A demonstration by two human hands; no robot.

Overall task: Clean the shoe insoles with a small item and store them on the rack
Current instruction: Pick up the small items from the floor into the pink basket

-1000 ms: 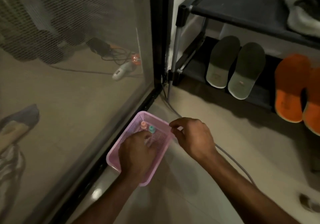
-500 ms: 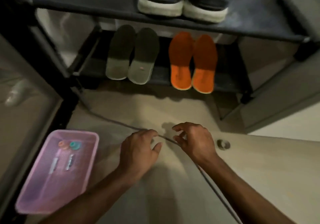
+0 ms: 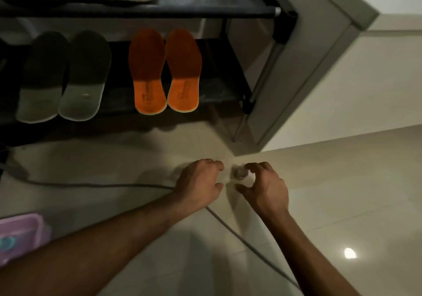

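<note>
Location, below the rack point(image 3: 228, 10): small round item point(image 3: 238, 172) on floor.
Fingers: both hands curled around it, contact unclear.
Insoles: orange pair point(image 3: 164, 71) on lower shelf.
Technique: pinch item firmly before lifting.

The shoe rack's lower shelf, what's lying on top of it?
On the lower shelf: two grey insoles and two orange insoles. The upper shelf hides its back.

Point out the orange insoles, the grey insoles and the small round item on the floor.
orange insoles point(image 3: 149, 94): head view, heel of the left one
grey insoles point(image 3: 78, 103): head view, heel of the right one
small round item point(image 3: 238, 172): head view, its top, between the hands
</note>
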